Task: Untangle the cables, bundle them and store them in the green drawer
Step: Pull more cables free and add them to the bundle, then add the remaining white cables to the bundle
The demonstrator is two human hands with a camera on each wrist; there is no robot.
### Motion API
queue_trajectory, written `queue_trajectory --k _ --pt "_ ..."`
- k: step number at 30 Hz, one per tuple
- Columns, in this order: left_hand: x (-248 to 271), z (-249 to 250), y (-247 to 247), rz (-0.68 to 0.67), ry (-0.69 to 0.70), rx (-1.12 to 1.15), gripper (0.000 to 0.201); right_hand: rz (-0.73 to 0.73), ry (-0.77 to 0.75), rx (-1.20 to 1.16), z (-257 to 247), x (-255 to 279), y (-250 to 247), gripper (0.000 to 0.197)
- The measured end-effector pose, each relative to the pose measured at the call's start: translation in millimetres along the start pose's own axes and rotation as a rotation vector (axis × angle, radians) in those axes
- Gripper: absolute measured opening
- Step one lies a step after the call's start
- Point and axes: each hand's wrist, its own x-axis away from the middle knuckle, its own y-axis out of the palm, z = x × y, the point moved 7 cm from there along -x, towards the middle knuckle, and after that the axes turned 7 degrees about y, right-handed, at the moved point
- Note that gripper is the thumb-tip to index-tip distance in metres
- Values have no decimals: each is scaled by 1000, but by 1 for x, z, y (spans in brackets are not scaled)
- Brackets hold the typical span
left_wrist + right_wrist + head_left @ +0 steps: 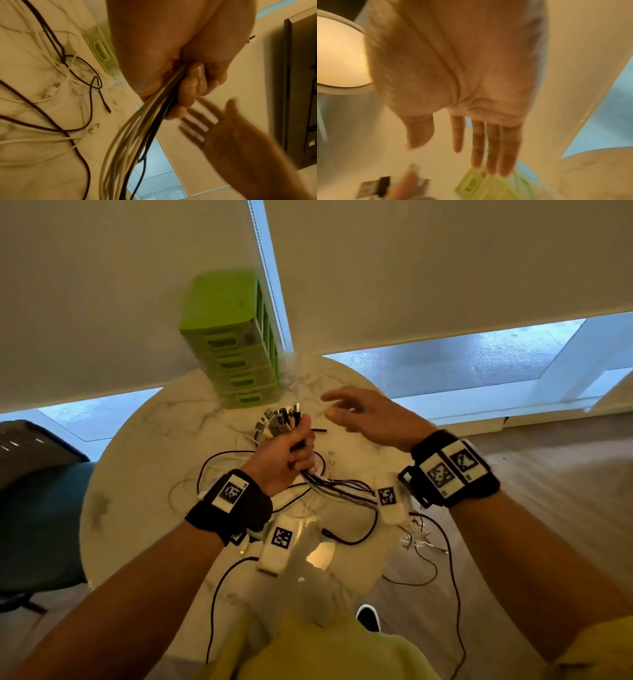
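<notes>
My left hand (287, 455) grips a bundle of black and white cables (337, 486) above the round marble table (144, 460); their plug ends (281, 419) stick up out of the fist. In the left wrist view the curled fingers (188, 86) clamp the cable bundle (137, 128). My right hand (359, 414) hovers to the right of the plugs with straight, spread fingers (488, 146) and holds nothing. The green drawer unit (233, 344) stands at the table's far edge, all drawers closed. Loose cables (56, 75) lie tangled on the tabletop.
Cables (442, 559) hang off the table's near right edge toward the wooden floor. A dark chair (37, 508) stands at the left. White roller blinds (445, 268) cover the windows behind the table. A black shoe (368, 616) shows below.
</notes>
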Motion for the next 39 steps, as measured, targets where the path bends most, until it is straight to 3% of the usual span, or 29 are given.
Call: queue_trajectory --k 2,4,7,9,11,16,20,23,26,27,29,31,34,39 --pt "5 0 -7 -6 17 -14 29 3 -153 -82 -42 -10 18 40" --pt "11 1 -15 1 36 -28 32 -76 -235 3 -72 -20 48 40" --pt "19 6 -30 76 53 -75 37 -133 -327 309 -91 -36 91 30" --pt "24 11 -43 166 68 -95 33 -91 -399 555 -92 -44 111 33" --pt "29 14 -56 250 84 -89 30 -48 -434 646 -93 -49 124 32" --pt "35 14 -78 323 144 -139 13 -53 -450 580 -91 -58 143 28" --pt "38 15 -89 358 160 -173 7 -56 -390 622 -89 -65 154 39" --pt "40 12 -99 370 150 -219 19 -121 -371 598 -87 -66 163 39" --pt "38 1 -110 356 32 -156 23 -251 -212 214 -71 -75 152 40" --pt "38 -1 -116 357 1 -108 19 -211 -86 53 -54 -83 139 42" --pt "38 -2 -129 371 -21 -62 18 38 193 -99 5 -101 105 41" --pt "40 -3 -139 384 -36 -63 19 230 458 79 77 -109 75 36" --pt "43 -7 -148 385 -45 -42 18 196 753 318 153 -98 70 52" --pt "41 -12 -156 399 -36 -13 18 225 814 339 174 -91 89 53"
